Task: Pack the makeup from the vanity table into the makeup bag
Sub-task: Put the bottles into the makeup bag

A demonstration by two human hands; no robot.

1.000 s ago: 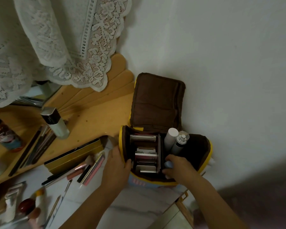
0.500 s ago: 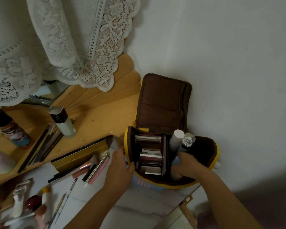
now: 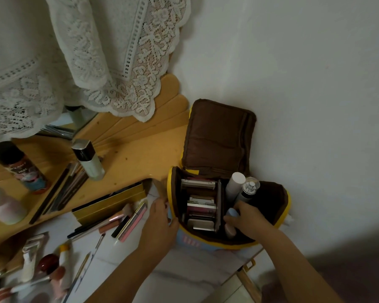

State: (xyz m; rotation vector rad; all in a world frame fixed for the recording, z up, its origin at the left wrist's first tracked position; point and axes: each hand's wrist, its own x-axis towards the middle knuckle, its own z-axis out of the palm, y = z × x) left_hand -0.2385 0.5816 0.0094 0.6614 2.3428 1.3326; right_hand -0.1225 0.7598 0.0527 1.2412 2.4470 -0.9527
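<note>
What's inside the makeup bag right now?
In the makeup bag, the left section holds stacked flat palettes. The right section holds a white tube, a clear-capped bottle and a pale blue item under the right hand. The bag's bottom is hidden.

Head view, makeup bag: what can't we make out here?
- Right hand inside the makeup bag: its fingers curl down into the right compartment, so what they touch is hidden.
- Pale blue item: mostly covered by that hand; type unclear.
- Palettes: only top edges show.
- Items at bottom left: blurred and cut off by the frame edge.
</note>
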